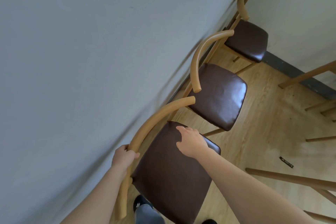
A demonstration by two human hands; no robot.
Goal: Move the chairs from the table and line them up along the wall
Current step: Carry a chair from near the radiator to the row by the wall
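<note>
1. Here the grey wall point(81, 60) fills the whole upper left of the frame, running on a diagonal from the lower left corner up to the top right.
2. The pale wood floor point(263, 123) takes the right side and centre right, with a dark skirting strip point(287, 68) along a second wall at the upper right.
3. Three chairs stand in a row along the grey wall, backs toward it. The nearest chair point(172, 172) is at lower centre — brown padded seat, curved wooden back rail. The middle chair point(218, 96) sits just beyond it at the centre of the frame, and the far chair point(249, 40) is at the upper right, in the corner.
4. Wooden legs and rails of other furniture point(291, 180) poke in from the right edge; I cannot tell what they belong to.
5. My left hand point(124, 157) is at lower left centre, fingers wrapped around the nearest chair's curved back rail.
6. My right hand point(191, 141) lies flat with its fingers spread on that chair's seat, near the seat's far edge — pressing on it, not clasping anything.
7. My shoe point(139, 203) and trouser leg show at the bottom centre, below the seat.
8. A small dark object point(286, 162) lies on the floor at the right; too small to identify.
</note>
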